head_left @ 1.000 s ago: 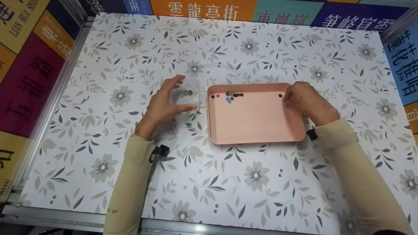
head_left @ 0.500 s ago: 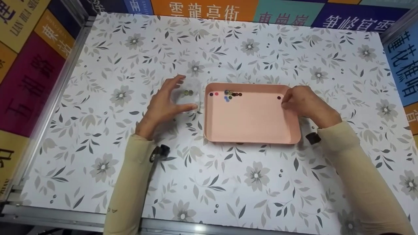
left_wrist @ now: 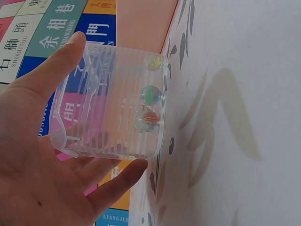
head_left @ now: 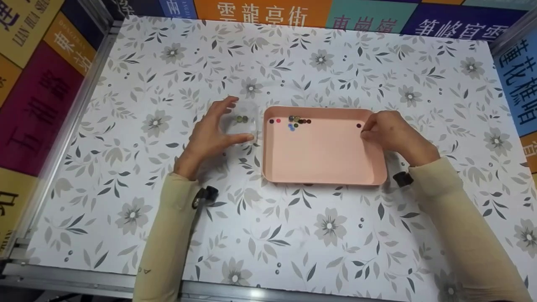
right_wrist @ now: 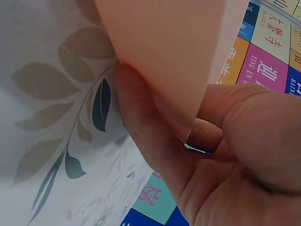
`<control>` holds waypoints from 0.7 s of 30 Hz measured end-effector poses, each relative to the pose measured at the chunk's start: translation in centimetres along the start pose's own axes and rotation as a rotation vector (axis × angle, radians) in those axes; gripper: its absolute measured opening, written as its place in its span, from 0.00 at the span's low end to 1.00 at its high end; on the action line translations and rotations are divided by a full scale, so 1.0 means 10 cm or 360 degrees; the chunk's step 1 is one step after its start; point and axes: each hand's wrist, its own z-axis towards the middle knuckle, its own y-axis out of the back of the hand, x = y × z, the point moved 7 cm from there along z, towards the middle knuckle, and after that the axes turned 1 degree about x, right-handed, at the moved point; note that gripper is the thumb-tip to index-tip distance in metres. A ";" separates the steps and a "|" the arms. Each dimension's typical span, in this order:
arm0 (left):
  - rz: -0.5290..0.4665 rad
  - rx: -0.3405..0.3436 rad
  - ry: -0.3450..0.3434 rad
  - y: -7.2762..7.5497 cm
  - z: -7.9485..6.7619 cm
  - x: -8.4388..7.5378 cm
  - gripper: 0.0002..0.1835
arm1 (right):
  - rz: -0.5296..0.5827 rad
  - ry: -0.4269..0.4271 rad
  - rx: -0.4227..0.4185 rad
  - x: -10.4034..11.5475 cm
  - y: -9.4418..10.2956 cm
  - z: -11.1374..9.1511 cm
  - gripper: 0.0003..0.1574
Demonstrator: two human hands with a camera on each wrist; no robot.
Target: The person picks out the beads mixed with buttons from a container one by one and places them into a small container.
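My left hand [head_left: 209, 130] holds a small clear plastic box [left_wrist: 108, 101] between thumb and fingers, its base on the table. Three glass marbles [left_wrist: 150, 95] with coloured swirls lie at the bottom of the box. To the right stands a shallow pink tray [head_left: 323, 165], its left wall close beside the box. The right hand [head_left: 392, 132] grips the tray's right wall near the back corner, with the thumb inside and fingers outside in the right wrist view. Several small coloured marbles [head_left: 296, 121] lie along the tray's back left, and a single dark one [head_left: 358, 125] is near the right thumb.
A white table [head_left: 176, 251] with a grey leaf and flower print bears everything. Colourful panels with writing [head_left: 260, 13] rise behind it and at both sides. A metal rail [head_left: 251, 291] runs along the front edge.
The tray has shifted slightly left towards the box, with the right hand holding its wall. In the last half second almost nothing has moved. The left hand stays in place.
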 end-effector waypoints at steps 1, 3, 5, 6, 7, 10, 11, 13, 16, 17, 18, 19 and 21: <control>0.0000 -0.0001 0.0003 0.00 0.00 0.00 0.56 | 0.0006 -0.0008 0.0004 0.00 0.00 0.00 0.12; 0.0000 -0.0002 0.0006 0.00 0.00 0.00 0.56 | 0.0009 -0.0019 0.0015 -0.01 0.00 0.00 0.12; 0.0000 -0.0002 0.0008 0.00 0.00 0.00 0.56 | 0.0008 -0.0020 0.0023 -0.02 0.00 0.00 0.12; 0.0002 -0.0001 0.0008 0.00 0.00 0.00 0.56 | 0.0008 -0.0016 0.0025 -0.02 0.01 0.00 0.12; 0.0006 0.0002 0.0009 0.00 0.00 0.00 0.56 | 0.0007 -0.0012 0.0023 -0.02 0.01 0.00 0.12; 0.0010 0.0005 0.0012 0.00 0.00 -0.01 0.57 | 0.0020 -0.0015 0.0002 -0.02 0.03 -0.01 0.11; 0.0010 0.0006 0.0013 0.00 0.00 -0.01 0.57 | 0.0032 -0.0019 -0.0009 -0.02 0.04 -0.02 0.11; 0.0012 0.0006 0.0014 0.00 0.00 -0.01 0.57 | 0.0040 -0.0022 -0.0039 -0.01 0.06 -0.03 0.10; 0.0015 0.0006 0.0013 0.00 0.00 -0.01 0.57 | 0.0040 -0.0014 -0.0083 0.00 0.08 -0.04 0.10; 0.0016 0.0005 0.0013 0.00 0.00 -0.01 0.57 | 0.0030 -0.0002 -0.0099 0.01 0.08 -0.05 0.09; 0.0016 0.0004 0.0015 0.00 0.00 -0.01 0.57 | 0.0019 0.0013 -0.0115 0.01 0.09 -0.05 0.09; 0.0017 0.0005 0.0015 0.00 0.00 -0.01 0.57 | 0.0013 0.0025 -0.0133 0.02 0.09 -0.06 0.09; 0.0009 0.0001 0.0018 0.01 -0.01 0.00 0.57 | 0.0004 0.0053 -0.0172 0.03 0.11 -0.07 0.09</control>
